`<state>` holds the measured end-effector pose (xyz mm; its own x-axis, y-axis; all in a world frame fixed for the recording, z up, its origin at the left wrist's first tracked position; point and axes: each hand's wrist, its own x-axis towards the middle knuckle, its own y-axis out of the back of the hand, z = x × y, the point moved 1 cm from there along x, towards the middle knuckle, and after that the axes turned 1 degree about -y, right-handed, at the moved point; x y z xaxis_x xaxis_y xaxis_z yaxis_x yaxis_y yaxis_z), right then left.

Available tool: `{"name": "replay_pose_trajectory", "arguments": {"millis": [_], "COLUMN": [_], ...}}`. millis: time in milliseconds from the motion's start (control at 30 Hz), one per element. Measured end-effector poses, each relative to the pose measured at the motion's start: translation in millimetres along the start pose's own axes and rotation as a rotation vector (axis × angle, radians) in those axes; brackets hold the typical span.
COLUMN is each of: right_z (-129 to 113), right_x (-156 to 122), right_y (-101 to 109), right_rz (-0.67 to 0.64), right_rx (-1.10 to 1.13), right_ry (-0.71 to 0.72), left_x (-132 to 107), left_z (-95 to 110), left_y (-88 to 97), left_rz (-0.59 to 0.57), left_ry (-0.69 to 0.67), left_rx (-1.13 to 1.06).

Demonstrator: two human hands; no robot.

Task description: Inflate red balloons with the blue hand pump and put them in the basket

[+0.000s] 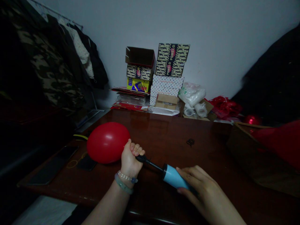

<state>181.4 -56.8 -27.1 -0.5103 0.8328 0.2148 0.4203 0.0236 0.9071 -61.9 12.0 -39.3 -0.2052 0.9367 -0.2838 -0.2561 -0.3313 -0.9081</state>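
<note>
A red balloon [107,142], inflated, rests just above the dark wooden table [164,137] at the left. My left hand [130,160] is closed in a fist around the balloon's neck and the black nozzle of a hand pump. The pump's light blue barrel [174,177] points down to the right, and my right hand [202,189] wraps round its lower end. Bead bracelets sit on my left wrist.
Two dark phones [52,167] and yellow rubber bands [75,162] lie at the table's left. A small black object [190,142] lies mid-table. Stacked boxes [168,72], plastic bags and red packaging stand at the far edge. A brown box [255,156] with red material is at right.
</note>
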Motion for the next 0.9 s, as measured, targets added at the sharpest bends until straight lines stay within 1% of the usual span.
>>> {"name": "replay_pose_trajectory", "arguments": {"millis": [167,300,400,500,767,900], "right_z": [-9.5,-12.2,-14.4,-15.8,-2.2,-0.4], "right_x": [1.3,2.2,4.2,5.5,3.2,2.1], "right_y": [-5.0,-7.4,-8.1,-7.3,5.4,8.2], "right_rz": [0.033,0.042,0.039,0.026,-0.006,0.003], "right_rx": [0.015,0.050,0.084,0.116,0.128,0.116], "right_ry": [0.038,0.042,0.044,0.041,0.031,0.039], "left_x": [-9.1,-13.1,-12.8,-10.3,1.9,2.4], "left_z": [-20.5,-26.7,-21.9,-12.2,19.5,20.3], "left_y": [-1.5,-4.2,-7.3,-9.2,-8.2,-6.8], "left_rz": [-0.008,0.000,-0.035,-0.065,-0.060,-0.055], "left_ry": [0.048,0.072,0.083,0.074,-0.003,-0.001], "left_rx": [0.030,0.039,0.039,0.042,0.012,0.014]}}
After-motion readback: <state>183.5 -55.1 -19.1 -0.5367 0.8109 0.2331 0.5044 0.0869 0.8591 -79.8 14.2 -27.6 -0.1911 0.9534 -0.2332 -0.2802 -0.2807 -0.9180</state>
